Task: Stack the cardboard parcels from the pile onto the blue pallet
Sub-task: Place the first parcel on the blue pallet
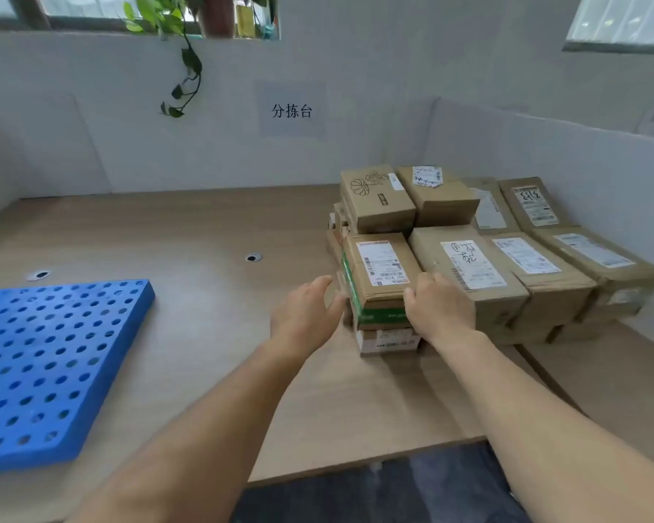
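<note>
The brown cardboard parcel with green tape and a white label (382,273) sits in the middle of the frame. It is at the near left corner of the pile of brown cardboard parcels (525,235), on top of a small flat box with a white front (389,339). Its long side runs away from you, up the frame, so its short end faces you.

Your hands are on either side of it. Your right hand (440,309) is on the near right corner, with its fingers curled over the edge by the next parcel. Your left hand (306,315) is wide, fingers straight, just beside the green left side. It is hard to tell if it touches.

The flat blue plastic pallet with round holes (53,352) lies on the wooden tabletop (204,228) at the lower left, well apart from the pile. I think you need to carry the parcel left to reach it.
</note>
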A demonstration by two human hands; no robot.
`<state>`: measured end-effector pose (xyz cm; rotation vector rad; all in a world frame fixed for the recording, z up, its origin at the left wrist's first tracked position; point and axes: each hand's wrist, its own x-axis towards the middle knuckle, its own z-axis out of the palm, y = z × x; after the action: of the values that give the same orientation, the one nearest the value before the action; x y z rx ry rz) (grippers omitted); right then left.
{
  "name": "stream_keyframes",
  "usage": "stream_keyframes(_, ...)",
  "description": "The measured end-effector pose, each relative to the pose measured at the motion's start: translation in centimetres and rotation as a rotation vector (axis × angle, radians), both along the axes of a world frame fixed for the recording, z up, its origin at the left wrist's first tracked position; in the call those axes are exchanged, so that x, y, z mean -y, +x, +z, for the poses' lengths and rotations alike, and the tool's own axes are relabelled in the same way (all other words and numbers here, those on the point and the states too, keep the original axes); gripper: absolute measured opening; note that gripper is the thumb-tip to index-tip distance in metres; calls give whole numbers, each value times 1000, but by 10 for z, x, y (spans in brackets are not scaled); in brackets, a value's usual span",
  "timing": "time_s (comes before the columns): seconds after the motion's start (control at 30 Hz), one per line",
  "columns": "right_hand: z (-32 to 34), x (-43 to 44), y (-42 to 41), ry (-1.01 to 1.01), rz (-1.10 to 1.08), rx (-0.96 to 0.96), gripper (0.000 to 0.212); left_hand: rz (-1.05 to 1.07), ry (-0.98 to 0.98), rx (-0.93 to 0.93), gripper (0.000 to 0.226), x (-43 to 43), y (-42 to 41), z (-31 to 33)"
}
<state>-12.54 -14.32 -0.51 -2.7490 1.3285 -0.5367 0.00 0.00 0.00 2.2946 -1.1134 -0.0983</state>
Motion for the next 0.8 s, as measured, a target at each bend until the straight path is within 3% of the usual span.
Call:
stream_keyframes(0.2, -16, 57, -9, 214, 5, -38, 28, 12, 88, -134, 49, 63, -29, -5)
stream_keyframes(0.43, -23, 79, 3, 311, 31, -58, 22, 82, 140, -289, 44, 105, -20, -19)
stream_keyframes(0.67, -38, 85, 21, 448, 2, -58, 37, 169, 82, -513, 37, 110, 1, -41)
stream_keyframes(0.8, -48, 86, 25, 678, -27, 14, 42, 147, 26, -604, 33, 104, 7, -54)
